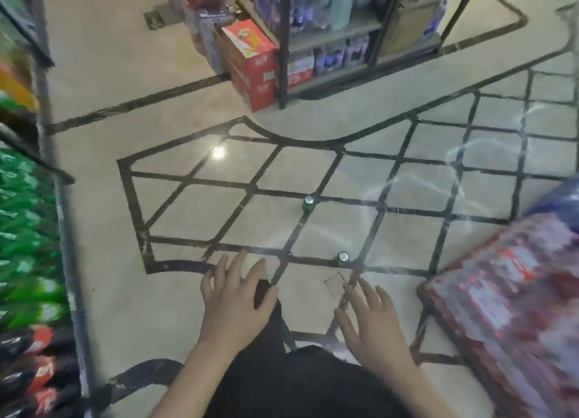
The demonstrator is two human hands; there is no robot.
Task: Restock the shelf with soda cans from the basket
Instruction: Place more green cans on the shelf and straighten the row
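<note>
Beige tiled floor [194, 82] with black grid lines: two green soda cans stand upright, long axes vertical, silver tops up — far can [308, 203] mid-floor, near can [343, 258] just ahead of the right hand [372, 326]. Left hand [233, 298] alongside; both hands' fingers spread apart, holding nothing.

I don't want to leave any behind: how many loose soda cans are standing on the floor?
2. The farther can stands mid-floor on a dark tile line; the nearer can stands just beyond the right hand. Others may be hidden outside the view.
</note>
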